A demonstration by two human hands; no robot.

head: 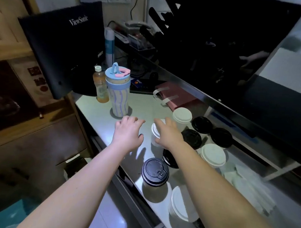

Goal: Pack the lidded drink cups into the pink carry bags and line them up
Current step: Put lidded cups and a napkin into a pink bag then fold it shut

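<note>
Nearest, by the worktop's front edge: near white-lidded cup, upright. Just behind it, black-lidded cup, also upright, between the two forearms.

Further in, held cup, white-lidded, standing on the worktop under the right grip: fingers laid over the lid, thumb curled against the cup's side. Left grip just beside it, palm down, fingers spread wide, holding nothing, its shadow on the worktop below.

Under the right forearm, a black lid, partly hidden. To the right of the wrist, more black-lidded cups in a loose cluster, with a right white-lidded cup nearer and a far white-lidded cup behind the held one.

Beyond those, pink carry bags lying flat in a stack against the back of the worktop, white handles folded over them; none opened, none holding a cup.

Left of the bags, a striped tumbler with a blue lid, upright; touching or just beside it, a bottle of amber drink. Behind both, a dark monitor. Far right, clear wrappers in a heap.
</note>
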